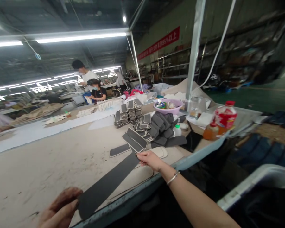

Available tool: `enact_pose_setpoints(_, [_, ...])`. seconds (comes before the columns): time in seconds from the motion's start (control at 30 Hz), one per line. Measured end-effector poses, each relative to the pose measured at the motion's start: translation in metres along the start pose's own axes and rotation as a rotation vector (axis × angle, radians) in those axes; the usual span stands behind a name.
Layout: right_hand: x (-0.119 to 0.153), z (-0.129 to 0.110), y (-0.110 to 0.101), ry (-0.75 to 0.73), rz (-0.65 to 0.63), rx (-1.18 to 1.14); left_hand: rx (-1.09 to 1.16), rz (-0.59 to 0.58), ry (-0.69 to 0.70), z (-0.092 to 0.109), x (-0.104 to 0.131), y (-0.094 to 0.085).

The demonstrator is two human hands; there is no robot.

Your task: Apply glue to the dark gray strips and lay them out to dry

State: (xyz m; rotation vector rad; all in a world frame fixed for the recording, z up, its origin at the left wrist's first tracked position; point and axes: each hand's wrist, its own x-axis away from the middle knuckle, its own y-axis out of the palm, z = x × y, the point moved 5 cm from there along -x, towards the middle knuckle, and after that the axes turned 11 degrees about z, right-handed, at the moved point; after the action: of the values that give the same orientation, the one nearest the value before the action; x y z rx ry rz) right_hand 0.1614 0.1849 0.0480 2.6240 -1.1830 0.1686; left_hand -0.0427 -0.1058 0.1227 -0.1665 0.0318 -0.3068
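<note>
A long dark grey strip [109, 183] is stretched between my two hands above the table's front edge. My left hand [61, 207] pinches its near, wider end at the lower left. At the far end, close to the pile, the fingers of my right hand [149, 160] are closed on a corner. Beyond it lie dark oval pieces with pale borders [136, 139], some loose, others in neat stacks [130, 112]. Plain dark pieces [160, 123] are heaped to their right. Pale rounded pieces [160, 152] lie behind my right hand.
A purple basin [168, 109] of small items stands behind the heap. To the right are a green-capped bottle [177, 129], a tape roll [183, 127], a red-labelled jug [225, 117] and a metal post [195, 53]. Two people [85, 76] [98, 93] are farther back.
</note>
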Motion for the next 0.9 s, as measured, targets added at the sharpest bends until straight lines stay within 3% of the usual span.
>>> enact_pose_setpoints(0.1, [-0.002,-0.001,-0.021,0.011,0.051,0.119,0.041,-0.150,-0.153,-0.010,-0.010,0.023])
enact_pose_setpoints(0.2, [-0.002,0.002,-0.038,0.036,0.059,0.268,-0.056,-0.288,-0.255,-0.026,-0.020,0.044])
enact_pose_setpoints(0.33, [-0.002,0.015,-0.044,0.100,0.013,0.467,-0.203,-0.322,-0.317,-0.050,-0.029,0.063])
enact_pose_setpoints(0.4, [-0.004,0.021,-0.043,0.107,-0.005,0.526,-0.157,-0.393,-0.341,-0.055,-0.026,0.074])
enact_pose_setpoints(0.53, [-0.008,0.024,-0.040,0.061,-0.011,0.588,0.058,-0.512,-0.377,-0.047,-0.017,0.090])
enact_pose_setpoints(0.67, [-0.007,0.028,-0.035,0.056,-0.046,0.695,0.126,-0.591,-0.361,-0.033,-0.014,0.100])
enact_pose_setpoints(0.9, [-0.005,0.027,-0.030,0.005,0.021,0.832,0.233,-0.655,-0.237,0.000,-0.001,0.116])
